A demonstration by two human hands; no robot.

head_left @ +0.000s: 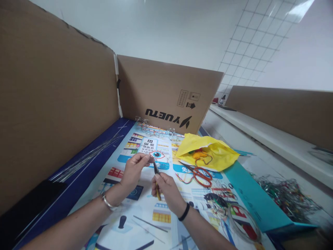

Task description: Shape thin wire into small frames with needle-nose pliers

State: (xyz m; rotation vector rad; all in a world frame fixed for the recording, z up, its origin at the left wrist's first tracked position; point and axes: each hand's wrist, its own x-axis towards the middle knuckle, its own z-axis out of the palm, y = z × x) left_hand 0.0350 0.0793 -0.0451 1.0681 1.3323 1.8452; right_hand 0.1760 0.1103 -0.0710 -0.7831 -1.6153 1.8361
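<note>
My right hand (164,189), with a black band at the wrist, is wrapped round a pair of pliers (156,169) with dark jaws and yellowish handles. Their jaws point up and away from me, close to the fingertips of my left hand (135,170). That hand wears a silver bangle (106,201), and its thumb and forefinger are pinched together. Whatever sits in the pinch is too small to make out. Both hands are above a printed poster (125,215) covering the table. Orange-handled scissors (201,175) lie to the right of the pliers.
A yellow bag (221,152) lies behind the scissors, orange cord showing in its mouth. Thin metal rods (85,159) run along the left side. Cardboard panels (161,90) wall the back and left. Tangled wire pieces (288,198) and a round clear container (244,222) are at right.
</note>
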